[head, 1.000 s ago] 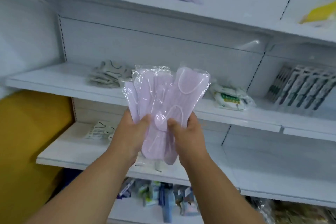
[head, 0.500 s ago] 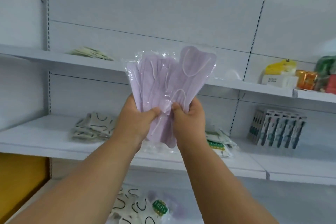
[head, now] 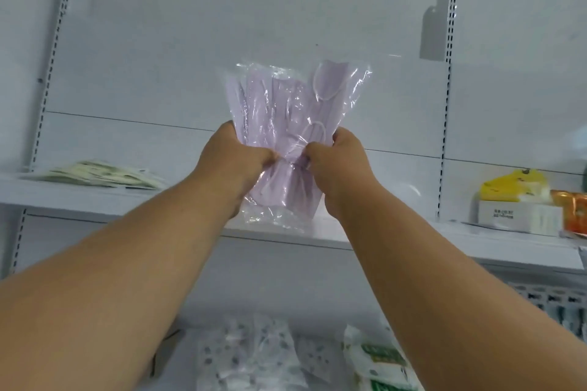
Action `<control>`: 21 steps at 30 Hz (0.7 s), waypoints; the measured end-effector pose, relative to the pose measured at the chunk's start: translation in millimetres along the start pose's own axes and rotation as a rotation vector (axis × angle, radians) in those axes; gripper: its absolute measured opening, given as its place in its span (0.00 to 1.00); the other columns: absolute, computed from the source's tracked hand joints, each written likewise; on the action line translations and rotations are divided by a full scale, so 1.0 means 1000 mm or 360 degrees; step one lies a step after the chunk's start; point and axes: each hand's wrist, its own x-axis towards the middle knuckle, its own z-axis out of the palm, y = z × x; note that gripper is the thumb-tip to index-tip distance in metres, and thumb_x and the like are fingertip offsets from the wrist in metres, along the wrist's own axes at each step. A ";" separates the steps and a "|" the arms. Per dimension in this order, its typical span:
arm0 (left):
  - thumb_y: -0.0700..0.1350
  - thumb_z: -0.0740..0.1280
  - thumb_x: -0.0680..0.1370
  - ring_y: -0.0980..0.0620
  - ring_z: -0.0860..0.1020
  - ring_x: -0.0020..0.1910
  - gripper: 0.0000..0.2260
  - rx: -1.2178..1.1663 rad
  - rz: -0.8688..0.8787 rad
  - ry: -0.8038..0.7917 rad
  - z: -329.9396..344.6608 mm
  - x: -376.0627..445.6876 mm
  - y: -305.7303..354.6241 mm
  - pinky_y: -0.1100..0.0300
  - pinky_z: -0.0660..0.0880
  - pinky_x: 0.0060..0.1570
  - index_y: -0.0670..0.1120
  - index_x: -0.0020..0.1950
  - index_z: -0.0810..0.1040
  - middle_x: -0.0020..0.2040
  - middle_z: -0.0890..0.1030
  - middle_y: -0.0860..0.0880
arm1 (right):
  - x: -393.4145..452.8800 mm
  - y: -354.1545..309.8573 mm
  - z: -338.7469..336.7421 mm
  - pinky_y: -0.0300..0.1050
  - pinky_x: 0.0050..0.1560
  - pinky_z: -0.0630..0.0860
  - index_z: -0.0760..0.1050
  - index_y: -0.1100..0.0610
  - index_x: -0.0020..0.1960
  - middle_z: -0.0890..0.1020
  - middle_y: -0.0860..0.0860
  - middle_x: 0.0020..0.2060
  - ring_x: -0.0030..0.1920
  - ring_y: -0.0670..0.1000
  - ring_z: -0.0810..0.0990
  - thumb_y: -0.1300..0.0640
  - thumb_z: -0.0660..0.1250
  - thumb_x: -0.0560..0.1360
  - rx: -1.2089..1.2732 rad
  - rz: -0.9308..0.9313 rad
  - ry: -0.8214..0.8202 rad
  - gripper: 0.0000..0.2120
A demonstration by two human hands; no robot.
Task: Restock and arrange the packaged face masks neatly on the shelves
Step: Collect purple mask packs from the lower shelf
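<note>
Both hands hold up a bundle of lilac face masks in clear plastic packs (head: 286,111), fanned out upright. My left hand (head: 233,157) grips the bundle's left side at its waist, thumb pressed on the front. On the right side my right hand (head: 338,159) grips the same waist. The bundle's lower end hangs just above the white upper shelf (head: 286,236), in front of its bare middle stretch. How many packs are in the bundle I cannot tell.
A flat pile of pale patterned mask packs (head: 95,173) lies at the left of the upper shelf. A yellow-and-white box (head: 516,206) and an orange packet (head: 573,213) stand at its right. The shelf below carries dotted mask packs (head: 254,355) and green-labelled packs (head: 378,362).
Both hands have raised the lilac bundle from the lower shelves up to the upper shelf, and the view has tilted upward with them. The grip tightened around the bundle's waist.
</note>
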 end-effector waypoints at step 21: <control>0.68 0.73 0.68 0.42 0.73 0.62 0.39 0.1969 -0.0021 -0.0070 0.044 0.116 -0.072 0.51 0.73 0.56 0.44 0.67 0.68 0.63 0.73 0.42 | 0.121 0.071 0.036 0.48 0.51 0.74 0.69 0.55 0.49 0.75 0.53 0.49 0.51 0.56 0.77 0.41 0.72 0.72 -0.1679 -0.0035 -0.0472 0.20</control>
